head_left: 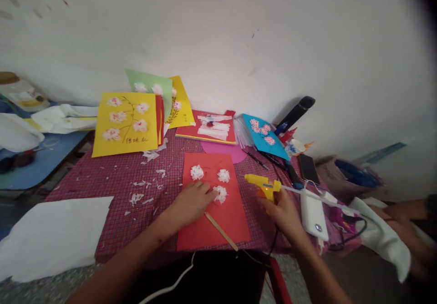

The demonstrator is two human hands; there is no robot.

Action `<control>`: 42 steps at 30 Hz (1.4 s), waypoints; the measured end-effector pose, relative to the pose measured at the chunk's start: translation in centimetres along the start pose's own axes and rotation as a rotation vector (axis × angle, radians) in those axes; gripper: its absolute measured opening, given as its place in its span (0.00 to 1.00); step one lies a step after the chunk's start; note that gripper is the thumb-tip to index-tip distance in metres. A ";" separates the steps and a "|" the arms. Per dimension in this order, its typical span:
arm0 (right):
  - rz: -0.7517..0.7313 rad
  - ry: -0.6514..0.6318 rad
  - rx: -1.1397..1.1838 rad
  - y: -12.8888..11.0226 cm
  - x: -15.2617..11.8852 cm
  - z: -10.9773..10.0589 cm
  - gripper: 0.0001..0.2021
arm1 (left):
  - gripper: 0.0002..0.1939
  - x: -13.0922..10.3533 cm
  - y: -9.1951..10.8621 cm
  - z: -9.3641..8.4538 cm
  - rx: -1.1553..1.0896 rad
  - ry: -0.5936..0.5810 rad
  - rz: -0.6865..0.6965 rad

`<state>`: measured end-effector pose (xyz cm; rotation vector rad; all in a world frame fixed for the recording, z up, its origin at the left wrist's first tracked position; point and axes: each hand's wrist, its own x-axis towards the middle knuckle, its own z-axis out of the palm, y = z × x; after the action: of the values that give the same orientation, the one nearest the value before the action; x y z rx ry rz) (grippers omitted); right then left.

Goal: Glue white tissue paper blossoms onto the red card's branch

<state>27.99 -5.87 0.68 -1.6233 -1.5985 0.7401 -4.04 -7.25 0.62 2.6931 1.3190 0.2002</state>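
Head view: red card (200,233) is laid flat, lower middle of frame; three white paper flowers (223,175) are set on its upper half. Yellow glue gun (259,182) is gripped by the right hand (282,210) just right of the card, fingers wrapped round the handle. Nozzle is aimed left, clear of the flowers. Left hand (193,204) is rested on the card, palm down, fingers half bent, tips at the lowest flower; whether that flower is pinched or only touched can't be made out.

Step in hand looks like gluing. Card should be pinned flat, fingertips held out of the nozzle's line, glue dabbed small, petals pressed lightly: thin paper is probably crushed easily.

Around it: wooden stick (221,231) is laid slantwise on the card's lower half; could be knocked by the left wrist. Long pale glue stick (293,190) is run from the gun's back toward white power bank (313,217) and cables, right of frame; snag risk. Paper scraps (136,198) are strewn left of the card; could be caught in wet glue. Yellow card (128,145) is propped upper left, blue card (280,149) upper right.
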 end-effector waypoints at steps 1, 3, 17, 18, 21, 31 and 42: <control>0.041 -0.070 0.118 -0.3 -0.3 -0.1 0.12 | 0.16 0.0 0.0 0.1 0.001 0.007 0.001; 0.160 -0.203 0.274 -1.1 -1.0 -0.2 0.12 | 0.16 0.0 -0.1 0.2 0.008 0.022 0.007; 0.127 -0.490 -0.081 -4.4 -1.8 2.0 0.17 | 0.16 -0.1 -0.5 1.1 -0.007 0.051 0.018; 0.107 -0.486 -0.118 -4.5 -1.8 2.1 0.17 | 0.16 -0.1 -0.5 1.1 -0.006 0.052 0.016; 0.058 -0.482 -0.218 -4.8 -1.9 2.4 0.16 | 0.15 -0.1 -0.5 1.0 -0.006 0.055 0.021; -0.020 -0.504 -0.380 -5.4 -1.5 2.9 0.17 | 0.12 -0.2 -0.4 0.8 -0.019 0.051 0.031; -0.072 -0.538 -0.524 -5.9 -1.1 3.0 0.19 | 0.12 -0.1 -0.4 0.8 -0.022 0.057 0.032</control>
<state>22.08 -6.84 3.64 -1.8025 -2.3790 0.8091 -4.29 -7.13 -0.27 2.7104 1.2814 0.2954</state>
